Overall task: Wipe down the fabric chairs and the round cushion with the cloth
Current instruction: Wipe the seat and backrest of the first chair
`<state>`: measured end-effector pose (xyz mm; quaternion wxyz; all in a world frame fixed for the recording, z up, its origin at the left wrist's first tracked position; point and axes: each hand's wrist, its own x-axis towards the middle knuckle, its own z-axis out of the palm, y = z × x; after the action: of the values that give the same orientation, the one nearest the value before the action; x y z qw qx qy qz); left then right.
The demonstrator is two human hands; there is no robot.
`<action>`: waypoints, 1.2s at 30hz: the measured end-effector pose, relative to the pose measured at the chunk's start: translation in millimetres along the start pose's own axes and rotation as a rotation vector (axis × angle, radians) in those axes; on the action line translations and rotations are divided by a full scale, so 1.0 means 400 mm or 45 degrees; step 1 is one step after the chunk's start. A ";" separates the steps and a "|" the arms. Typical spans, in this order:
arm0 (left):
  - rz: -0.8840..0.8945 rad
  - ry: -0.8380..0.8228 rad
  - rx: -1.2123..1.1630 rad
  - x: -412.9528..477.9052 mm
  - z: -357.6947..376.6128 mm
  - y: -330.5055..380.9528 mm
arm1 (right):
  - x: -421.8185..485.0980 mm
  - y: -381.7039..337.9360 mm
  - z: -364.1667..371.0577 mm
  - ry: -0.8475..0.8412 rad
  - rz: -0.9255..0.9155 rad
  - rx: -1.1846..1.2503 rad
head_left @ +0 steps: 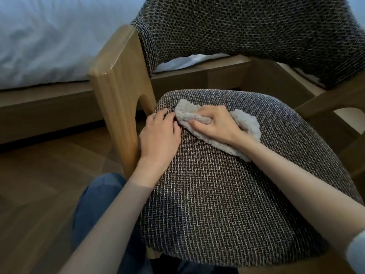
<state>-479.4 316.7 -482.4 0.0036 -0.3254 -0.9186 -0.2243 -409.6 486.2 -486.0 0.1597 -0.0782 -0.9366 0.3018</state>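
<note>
Left hand (158, 133) lies flat at ten o'clock on the seat (227, 194) of the fabric chair (246, 36), fingers straight and close together, likely steadying the weave. Just right, at eleven o'clock, the cloth (245, 123) is bunched under the right hand (213, 123), fingers curled into it, bearing down to wipe.

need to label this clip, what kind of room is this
Most likely a bedroom, perhaps a hotel room: a bed with white bedding on a low wooden base, a wood floor, and an upholstered chair standing right beside the bed.
</note>
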 end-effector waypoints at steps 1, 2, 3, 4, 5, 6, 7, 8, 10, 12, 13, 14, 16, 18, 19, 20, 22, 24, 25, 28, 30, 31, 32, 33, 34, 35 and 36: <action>0.022 -0.002 0.008 -0.010 -0.001 -0.005 | 0.010 -0.002 -0.003 0.095 -0.004 -0.024; 0.044 -0.002 0.000 -0.021 -0.003 -0.010 | 0.031 0.002 -0.004 0.197 0.003 -0.073; 0.060 -0.001 -0.022 -0.031 -0.004 -0.015 | 0.068 0.017 -0.001 0.270 0.024 -0.114; 0.071 -0.001 -0.048 -0.042 -0.006 -0.017 | 0.111 0.029 0.004 0.302 0.034 -0.169; 0.083 -0.002 -0.067 -0.052 -0.007 -0.019 | 0.154 0.040 0.009 0.296 0.063 -0.235; 0.092 -0.007 -0.079 -0.060 -0.008 -0.019 | 0.196 0.054 0.020 0.239 0.118 -0.287; 0.097 -0.014 -0.092 -0.067 -0.009 -0.020 | 0.229 0.063 0.035 0.144 0.191 -0.338; 0.099 -0.018 -0.111 -0.074 -0.009 -0.022 | 0.252 0.069 0.050 0.041 0.255 -0.417; 0.106 -0.010 -0.156 -0.080 -0.013 -0.026 | 0.269 0.060 0.067 -0.083 0.273 -0.466; 0.107 -0.007 -0.183 -0.085 -0.015 -0.028 | 0.258 0.041 0.068 -0.023 0.170 -0.346; 0.109 -0.006 -0.186 -0.085 -0.015 -0.029 | 0.252 0.043 0.067 0.014 0.144 -0.300; 0.111 -0.001 -0.188 -0.084 -0.015 -0.028 | 0.242 0.043 0.067 0.035 0.121 -0.253; 0.112 0.012 -0.190 -0.083 -0.017 -0.025 | 0.207 0.021 0.069 0.048 0.062 -0.148; 0.129 0.031 -0.181 -0.085 -0.019 -0.024 | 0.160 -0.029 0.064 0.021 0.018 0.006; 0.149 0.047 -0.174 -0.090 -0.021 -0.026 | 0.136 -0.046 0.061 -0.010 0.003 0.058; 0.180 0.063 -0.182 -0.099 -0.023 -0.029 | 0.110 -0.058 0.058 -0.040 0.000 0.080; 0.259 0.094 -0.272 -0.128 -0.032 -0.038 | 0.067 -0.072 0.054 -0.087 -0.003 0.087; 0.322 0.164 -0.363 -0.169 -0.044 -0.049 | 0.036 -0.079 0.053 -0.032 -0.017 0.046; 0.350 0.234 -0.352 -0.187 -0.051 -0.056 | 0.030 -0.085 0.053 0.055 -0.033 0.017; 0.417 0.549 -0.159 -0.230 -0.070 -0.080 | 0.075 -0.094 0.054 0.402 -0.077 -0.045; 0.366 0.709 -0.052 -0.241 -0.074 -0.104 | 0.137 -0.078 0.057 0.428 -0.017 -0.164; 0.301 0.750 -0.030 -0.246 -0.075 -0.119 | 0.167 -0.066 0.064 0.319 0.075 -0.269; 0.231 0.768 -0.014 -0.250 -0.072 -0.135 | 0.192 -0.051 0.074 0.162 0.176 -0.375; 0.175 0.767 0.004 -0.253 -0.068 -0.150 | 0.209 -0.037 0.082 -0.002 0.273 -0.441; 0.137 0.744 0.011 -0.255 -0.063 -0.162 | 0.220 -0.029 0.089 -0.115 0.315 -0.490; 0.115 0.696 -0.020 -0.256 -0.060 -0.172 | 0.226 -0.022 0.096 -0.172 0.311 -0.531; 0.102 0.629 -0.097 -0.255 -0.058 -0.178 | 0.226 -0.023 0.097 -0.181 0.279 -0.558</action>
<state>-445.0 197.3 -506.1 0.2248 -0.2968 -0.8670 -0.3311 -508.1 479.8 -487.5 0.0389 -0.1905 -0.9745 0.1119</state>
